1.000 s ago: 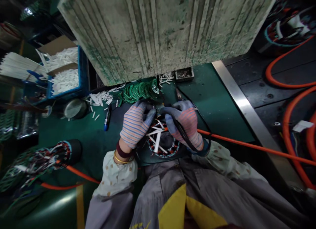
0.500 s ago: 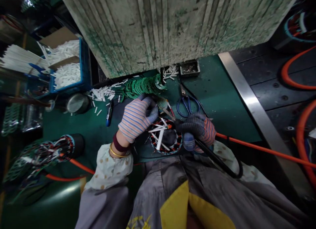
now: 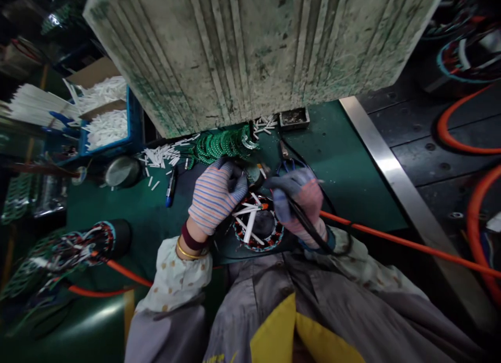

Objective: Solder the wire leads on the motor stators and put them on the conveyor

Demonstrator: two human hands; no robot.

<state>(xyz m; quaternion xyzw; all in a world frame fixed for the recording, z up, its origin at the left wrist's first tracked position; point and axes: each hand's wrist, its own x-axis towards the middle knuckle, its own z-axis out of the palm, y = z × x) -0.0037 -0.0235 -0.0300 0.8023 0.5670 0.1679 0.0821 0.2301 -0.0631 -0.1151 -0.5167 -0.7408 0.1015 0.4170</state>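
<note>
My left hand (image 3: 216,193), in a striped glove, is closed in a pinch beside a small round piece (image 3: 255,176); what lies between its fingertips is hidden. Opposite it, my right hand (image 3: 299,201), also gloved and blurred, is curled around a black-corded tool that looks like a soldering iron; its cord (image 3: 309,222) runs down past the palm. Between and below both hands sits a motor stator (image 3: 278,236), a ring of wound wires with white sleeves (image 3: 250,224) lying across it. Behind the left hand is a row of green circuit boards (image 3: 221,145).
Scissors (image 3: 285,153) lie behind my right hand. A marker (image 3: 170,188), loose white tubes (image 3: 160,155) and a round tin (image 3: 122,172) are at left, near a blue bin (image 3: 135,136). A large grey crate (image 3: 250,55) blocks the back. An orange hose (image 3: 376,236) crosses at right.
My right hand has moved left and slightly up, turning so the tool's tip no longer shows clearly. My left hand stays pinched in nearly the same place. The view has shifted slightly.
</note>
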